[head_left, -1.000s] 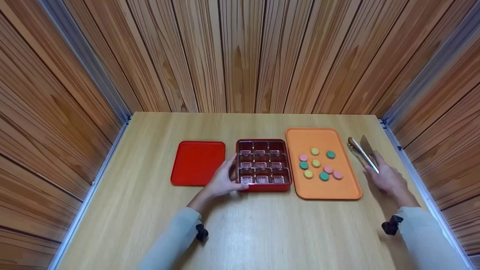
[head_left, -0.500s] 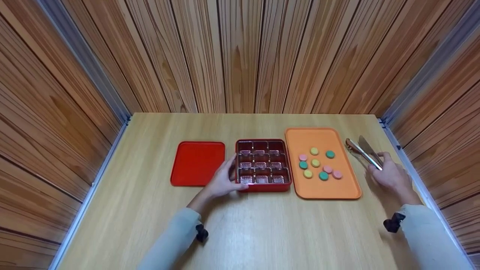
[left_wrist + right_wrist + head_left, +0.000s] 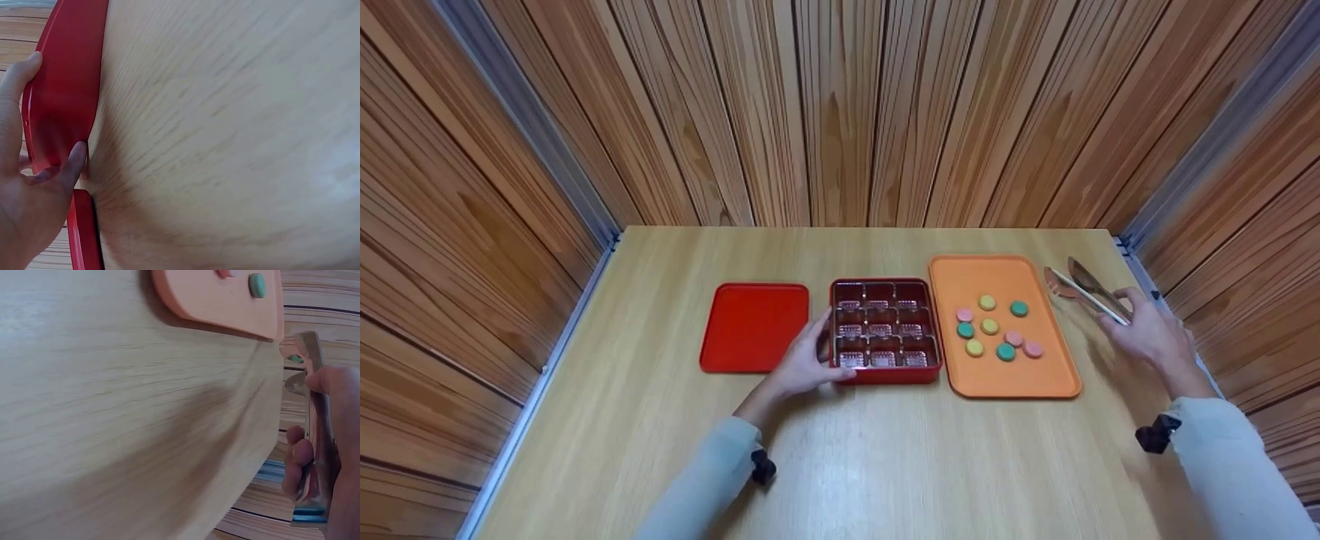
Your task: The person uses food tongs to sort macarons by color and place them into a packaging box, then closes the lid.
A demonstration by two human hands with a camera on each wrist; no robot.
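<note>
My left hand (image 3: 802, 363) holds the near left corner of a red box (image 3: 894, 377), its thumb on the front wall and its fingers along the left side. Inside the box lies a dark, clear plastic insert divided into several compartments, with nothing in them. In the left wrist view the hand touches the red wall (image 3: 67, 84). My right hand (image 3: 1153, 336) grips metal tongs (image 3: 320, 416) above the table, right of the orange tray (image 3: 1012, 384). The tongs' arms are spread apart and their tips point away from me. Several pink, yellow and green macarons (image 3: 990, 327) lie scattered on the tray.
Left of the box a flat red lid (image 3: 754, 330) lies on the wooden table (image 3: 885, 465). Wood-plank walls (image 3: 840, 112) enclose the back and both sides, with metal rails along the side edges.
The right hand has shifted a little right and up with the tongs, whose arms have spread wider. My left hand and the box have stayed in place.
</note>
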